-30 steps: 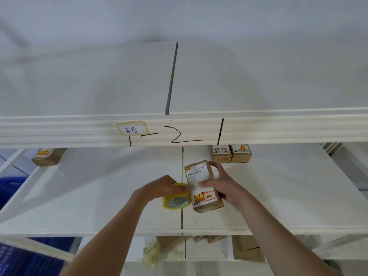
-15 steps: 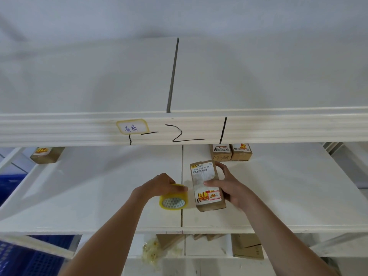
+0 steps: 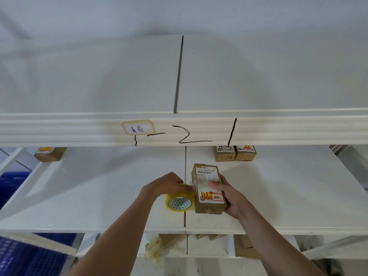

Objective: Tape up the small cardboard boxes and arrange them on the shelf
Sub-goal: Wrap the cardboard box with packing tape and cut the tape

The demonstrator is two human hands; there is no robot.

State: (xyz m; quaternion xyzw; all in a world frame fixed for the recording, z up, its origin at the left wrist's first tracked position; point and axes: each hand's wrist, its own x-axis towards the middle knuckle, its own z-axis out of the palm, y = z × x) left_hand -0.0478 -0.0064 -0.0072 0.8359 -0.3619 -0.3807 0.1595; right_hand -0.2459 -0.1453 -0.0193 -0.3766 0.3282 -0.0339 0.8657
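A small brown cardboard box (image 3: 208, 205) with white labels on top lies on the white shelf (image 3: 99, 196), near its front edge. My right hand (image 3: 229, 194) grips the box from its right side, thumb pressing on the top label. My left hand (image 3: 169, 185) holds a yellow roll of clear tape (image 3: 179, 202) pressed against the box's left side, and a strip of tape runs from the roll across the box top.
Two taped small boxes (image 3: 235, 153) stand side by side at the back of the shelf, right of centre. Another small box (image 3: 49, 154) sits far back left. Blue crates (image 3: 23, 255) lie lower left. Flat cardboard and crumpled tape (image 3: 159, 248) lie on the shelf below.
The box has been straightened and set flatter on the shelf. My left hand has brought the tape roll back against the box's left side, laying tape across the top.
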